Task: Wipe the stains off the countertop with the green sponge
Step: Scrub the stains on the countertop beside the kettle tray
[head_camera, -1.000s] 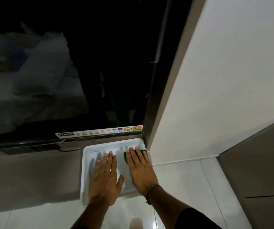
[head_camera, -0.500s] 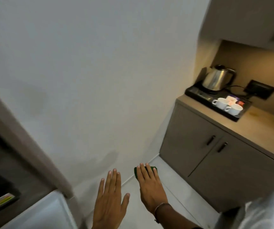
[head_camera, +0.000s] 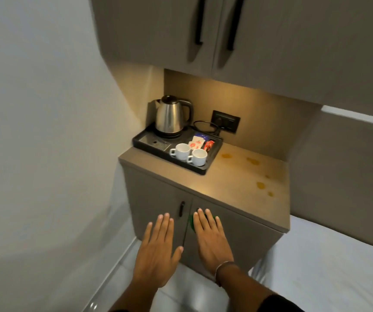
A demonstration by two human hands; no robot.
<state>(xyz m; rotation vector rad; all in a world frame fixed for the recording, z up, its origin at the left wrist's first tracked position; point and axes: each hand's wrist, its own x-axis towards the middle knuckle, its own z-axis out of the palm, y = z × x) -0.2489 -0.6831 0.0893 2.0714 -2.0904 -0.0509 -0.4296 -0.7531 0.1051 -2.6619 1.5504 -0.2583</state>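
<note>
Counter (head_camera: 244,176) still showing stains (head_camera: 259,185); wiping not begun. Right hand (head_camera: 210,239) carrying sponge (head_camera: 191,221) under flat fingers; left hand (head_camera: 158,251) fingers together, empty.

White wall (head_camera: 46,109) left; taupe upper cabinets (head_camera: 248,41), lower cabinet (head_camera: 158,199); pale tiled floor (head_camera: 118,278).

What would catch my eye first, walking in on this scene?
Probably the shiny steel kettle on the black tray at the beige countertop's back left, then the yellowish stains on its bare right side. Nearer, two flat hands, the right hand covering a green sponge.
</note>
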